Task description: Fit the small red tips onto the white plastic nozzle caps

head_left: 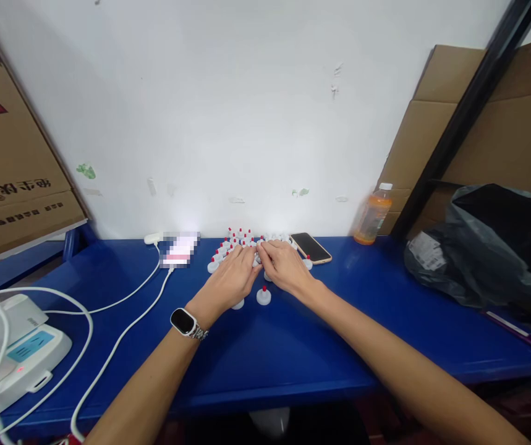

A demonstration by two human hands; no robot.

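Small round white caps with red tips (245,241) stand in a cluster near the wall, on the blue table. My left hand (235,275) and my right hand (286,264) meet at the front of this cluster, fingers bent and closed. Between their fingertips a bit of a white cap (256,258) shows; most of it is hidden by the fingers. One single cap (264,296) sits upright in front of the hands, its red tip up. Another cap (308,263) stands just right of my right hand. Part of one more cap (238,305) shows beneath my left hand.
A dark-screened phone (311,247) lies right of the caps. Left of them rests a blurred-out phone (179,252) on a white cable. An orange drink bottle (373,215) stands at the back right, near a black plastic bag (492,241). A white power strip (28,352) with looping cables occupies the left.
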